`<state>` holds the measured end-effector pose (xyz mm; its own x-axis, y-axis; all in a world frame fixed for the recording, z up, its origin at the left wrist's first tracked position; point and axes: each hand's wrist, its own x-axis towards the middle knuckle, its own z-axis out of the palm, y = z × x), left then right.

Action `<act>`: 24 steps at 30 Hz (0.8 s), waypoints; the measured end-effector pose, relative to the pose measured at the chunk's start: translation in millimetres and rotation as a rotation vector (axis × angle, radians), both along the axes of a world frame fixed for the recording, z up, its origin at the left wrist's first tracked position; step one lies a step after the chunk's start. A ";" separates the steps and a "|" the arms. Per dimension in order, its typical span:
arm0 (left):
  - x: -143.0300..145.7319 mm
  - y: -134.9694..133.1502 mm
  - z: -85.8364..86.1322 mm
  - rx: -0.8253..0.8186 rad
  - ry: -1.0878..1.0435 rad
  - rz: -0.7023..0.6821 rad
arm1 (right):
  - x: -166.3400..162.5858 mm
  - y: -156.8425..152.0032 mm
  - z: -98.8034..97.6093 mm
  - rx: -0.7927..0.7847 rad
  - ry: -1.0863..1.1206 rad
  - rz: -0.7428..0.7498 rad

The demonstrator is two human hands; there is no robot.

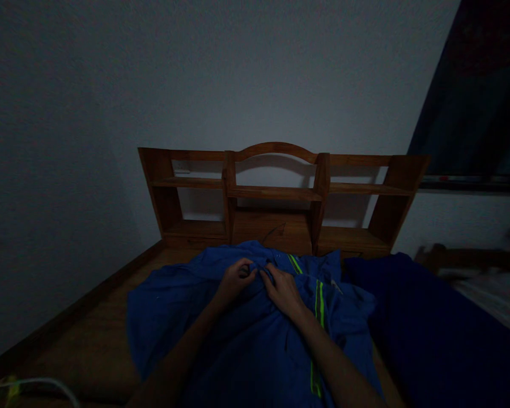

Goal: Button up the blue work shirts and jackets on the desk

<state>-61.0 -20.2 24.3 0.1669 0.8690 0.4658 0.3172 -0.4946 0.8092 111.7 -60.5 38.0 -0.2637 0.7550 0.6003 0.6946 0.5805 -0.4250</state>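
Note:
A blue garment [174, 306] with yellow-green reflective stripes, seemingly a work jacket, lies spread over a wooden surface in front of me. My left hand [237, 279] pinches a fold of its cloth near the middle, thumb and fingers curled together. Close beside it on the right, my right hand [283, 288] also grips the cloth, its fingers bent over the same fold. The two hands are a short way apart, with gathered fabric between them. Dim light hides the detail at the fingertips.
Behind the garment stands a wooden headboard shelf [276, 194] against a pale wall [255, 73]. A darker blue cloth [442, 334] covers the right side. At the lower left, a whitish cable [46, 381] crosses the wooden boards [89, 334]. A dark curtain [480, 113] hangs at the upper right.

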 end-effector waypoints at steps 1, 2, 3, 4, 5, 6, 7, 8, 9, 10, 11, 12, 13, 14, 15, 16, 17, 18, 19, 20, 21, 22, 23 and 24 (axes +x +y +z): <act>-0.2 0.7 -0.6 0.016 0.007 0.008 | 0.3 -0.3 0.5 -0.003 0.004 0.002; -0.2 1.3 -1.3 0.029 0.013 0.014 | 0.5 -0.6 1.0 -0.004 0.007 0.005; -0.3 1.7 -1.9 0.039 0.019 0.016 | 0.6 -1.0 1.7 -0.005 0.008 0.009; -0.2 2.0 -2.3 0.046 0.023 0.016 | 0.6 -1.5 2.3 -0.005 0.008 0.012; -0.1 2.1 -2.6 0.049 0.026 0.013 | 0.6 -1.9 2.9 -0.003 0.008 0.014; 0.1 1.9 -2.5 0.052 0.028 0.009 | 0.5 -2.3 3.3 -0.001 0.007 0.014; 0.2 1.5 -2.3 0.055 0.030 0.007 | 0.4 -2.6 3.7 0.001 0.005 0.012; 0.3 0.9 -1.7 0.057 0.031 0.008 | 0.3 -2.8 3.9 0.003 0.002 0.009; 0.4 0.1 -1.0 0.060 0.031 0.011 | 0.3 -2.9 3.9 0.005 0.000 0.005; 0.5 -0.7 -0.1 0.060 0.032 0.012 | 0.3 -3.0 3.9 0.007 -0.002 0.003; 0.5 -1.5 0.8 0.059 0.033 0.011 | 0.3 -2.9 3.9 0.008 -0.003 0.003; 0.5 -2.4 1.7 0.057 0.031 0.009 | 0.3 -2.8 3.8 0.009 -0.004 0.006; 0.6 -3.1 2.5 0.053 0.030 0.008 | 0.3 -2.7 3.6 0.010 -0.005 0.008; 0.6 -3.7 3.2 0.051 0.030 0.010 | 0.3 -2.6 3.5 0.011 -0.006 0.009; 0.5 -4.1 3.7 0.050 0.032 0.015 | 0.2 -2.6 3.4 0.011 -0.008 0.009; 0.5 -4.4 4.0 0.051 0.037 0.022 | 0.2 -2.5 3.3 0.011 -0.010 0.007; 0.5 -4.5 4.1 0.055 0.045 0.031 | 0.1 -2.5 3.2 0.011 -0.012 0.004; 0.5 -4.5 4.0 0.060 0.054 0.036 | -0.1 -2.5 3.1 0.010 -0.016 0.000; 0.6 -4.6 3.9 0.065 0.064 0.035 | -0.2 -2.5 3.0 0.008 -0.018 -0.004; 0.8 -4.7 3.7 0.070 0.071 0.034 | -0.3 -2.4 3.0 0.006 -0.021 -0.007; 1.0 -4.9 3.4 0.075 0.076 0.034 | -0.4 -2.2 3.0 0.003 -0.022 -0.011; 1.4 -5.2 3.1 0.081 0.080 0.036 | -0.4 -2.1 2.9 0.001 -0.024 -0.014; 1.8 -5.6 2.9 0.088 0.086 0.039 | -0.4 -1.8 2.9 0.000 -0.024 -0.015; 2.2 -6.0 2.7 0.094 0.096 0.038 | -0.3 -1.6 2.9 -0.001 -0.025 -0.012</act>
